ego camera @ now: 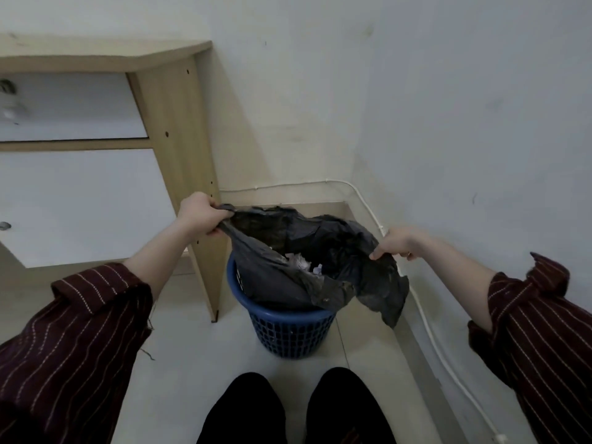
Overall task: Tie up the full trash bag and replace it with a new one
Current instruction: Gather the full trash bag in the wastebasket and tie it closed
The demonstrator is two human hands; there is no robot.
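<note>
Two knees in black trousers (243, 408) sit nearest the camera, just short of the blue plastic lattice waste basket (290, 334), which I take as my landmark. Seated in that basket is the black thin-plastic trash bag (288, 248). Its rim is clear of the basket's lip and spread wide above it, and crumpled white paper (299, 261) shows inside.

Above the basket's left side, the left hand (198, 216) is closed in a fist round a bunched corner of the bag's rim. Above the basket's right side, the right hand (402, 243) pinches the opposite edge. Its fingers (379, 253) are curled down over the film, and a loose flap hangs below them.

I judge the step in hand to be gathering the mouth; no knot is begun. The next move calls for bringing both gripped edges together over the basket and crossing them.

Beyond the basket, to its left, stands a pale wooden shelf unit (173, 155).
</note>
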